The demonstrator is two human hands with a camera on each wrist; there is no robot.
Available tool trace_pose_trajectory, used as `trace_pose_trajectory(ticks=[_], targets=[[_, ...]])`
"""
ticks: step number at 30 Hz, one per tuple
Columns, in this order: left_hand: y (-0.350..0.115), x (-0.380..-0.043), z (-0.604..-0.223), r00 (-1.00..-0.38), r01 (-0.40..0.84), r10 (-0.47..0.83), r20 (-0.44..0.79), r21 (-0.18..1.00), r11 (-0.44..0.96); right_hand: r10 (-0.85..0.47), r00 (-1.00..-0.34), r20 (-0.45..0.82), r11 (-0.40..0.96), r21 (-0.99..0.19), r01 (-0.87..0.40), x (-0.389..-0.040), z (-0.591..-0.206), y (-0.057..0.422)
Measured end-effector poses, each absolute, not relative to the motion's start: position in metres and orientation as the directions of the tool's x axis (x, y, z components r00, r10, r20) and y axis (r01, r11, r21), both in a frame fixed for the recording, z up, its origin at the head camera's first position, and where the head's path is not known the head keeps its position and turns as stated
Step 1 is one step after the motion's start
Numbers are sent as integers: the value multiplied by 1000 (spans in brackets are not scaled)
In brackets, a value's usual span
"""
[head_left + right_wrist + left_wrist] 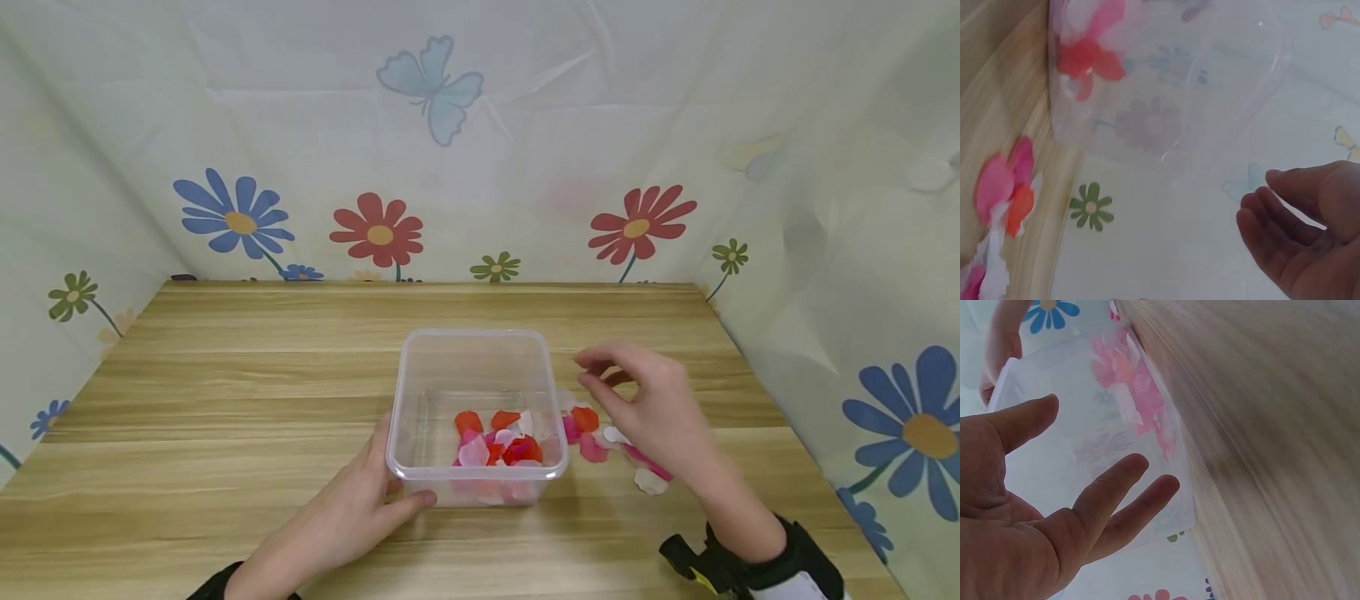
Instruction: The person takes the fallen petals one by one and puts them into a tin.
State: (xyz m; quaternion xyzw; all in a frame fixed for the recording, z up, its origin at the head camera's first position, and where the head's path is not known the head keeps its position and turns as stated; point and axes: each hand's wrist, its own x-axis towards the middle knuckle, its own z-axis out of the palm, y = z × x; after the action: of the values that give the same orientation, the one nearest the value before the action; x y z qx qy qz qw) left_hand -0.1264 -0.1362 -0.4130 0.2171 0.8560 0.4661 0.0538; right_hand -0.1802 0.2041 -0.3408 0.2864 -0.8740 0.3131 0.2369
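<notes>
A clear plastic box (pixel 478 473) stands on the table with red, pink and white petals (pixel 498 446) gathered at its right inside. Beside its left wall is my left hand (pixel 360 500), thumb toward the front corner; the left wrist view shows its fingers (pixel 1110 487) spread and relaxed against the box side. To the right of the box, my right hand (pixel 648 400) hovers above several loose petals (pixel 592 448), its fingers loosely bent. No petal shows between its thumb and fingertips in the right wrist view.
The loose petals lie on the wooden table (pixel 225 400) close to the box's right side, partly under my right hand. A white cloth backdrop (pixel 510 167) printed with flowers and a butterfly rises behind and along both sides of the table.
</notes>
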Motion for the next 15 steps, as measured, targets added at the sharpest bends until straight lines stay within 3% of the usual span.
trace_pose_trajectory(ticks=[6, 11, 15], targets=[[-136, -127, -413, -900, 330, 420, 120, 815, 476, -325, -826, 460, 729, -434, -529, -189, -348, 226], [-135, -127, -413, -900, 324, 421, 112, 819, 473, -307, -924, 228, 800, -464, -381, -198, -356, 240], [-136, -127, -413, -898, 319, 426, 108, 827, 462, -305, -952, 32, 833, -476, -283, -206, -363, 247]])
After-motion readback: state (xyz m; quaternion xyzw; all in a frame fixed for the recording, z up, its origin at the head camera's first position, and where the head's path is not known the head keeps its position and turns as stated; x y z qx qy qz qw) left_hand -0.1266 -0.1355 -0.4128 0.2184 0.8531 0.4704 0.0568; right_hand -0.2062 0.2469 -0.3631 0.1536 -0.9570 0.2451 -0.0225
